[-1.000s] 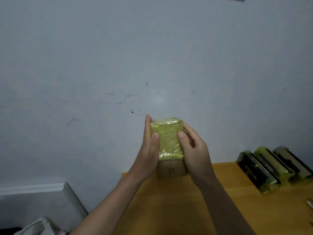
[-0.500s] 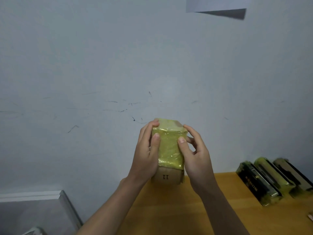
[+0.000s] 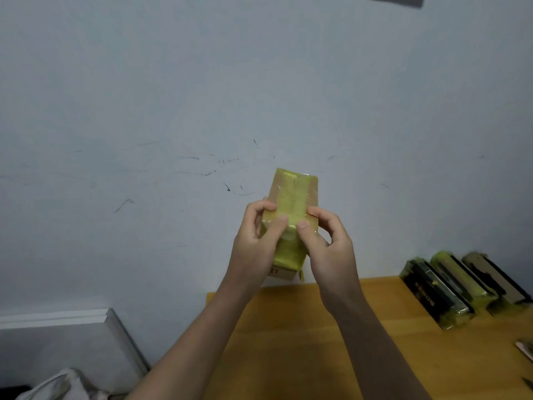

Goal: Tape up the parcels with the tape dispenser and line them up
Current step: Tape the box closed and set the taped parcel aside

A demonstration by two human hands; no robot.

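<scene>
A small cardboard parcel (image 3: 292, 197), wrapped in yellow-green tape, is held upright in the air above the table's far edge. My left hand (image 3: 255, 243) grips its left side and my right hand (image 3: 328, 249) grips its right side, both thumbs pressing on the taped front face. Bare cardboard with a printed mark shows at the parcel's lower end. Three taped parcels (image 3: 438, 290) lie side by side at the right of the wooden table (image 3: 288, 342). No tape dispenser is in view.
A pale scuffed wall (image 3: 202, 111) fills the background. A white frame edge (image 3: 86, 316) and a crumpled light bag (image 3: 54, 385) sit at lower left beside the table. A small object (image 3: 526, 347) pokes in at the right edge.
The parcel has tilted and turned in my hands, its top leaning to the right. My thumbs have slid lower on the taped face and my fingers have curled in.
</scene>
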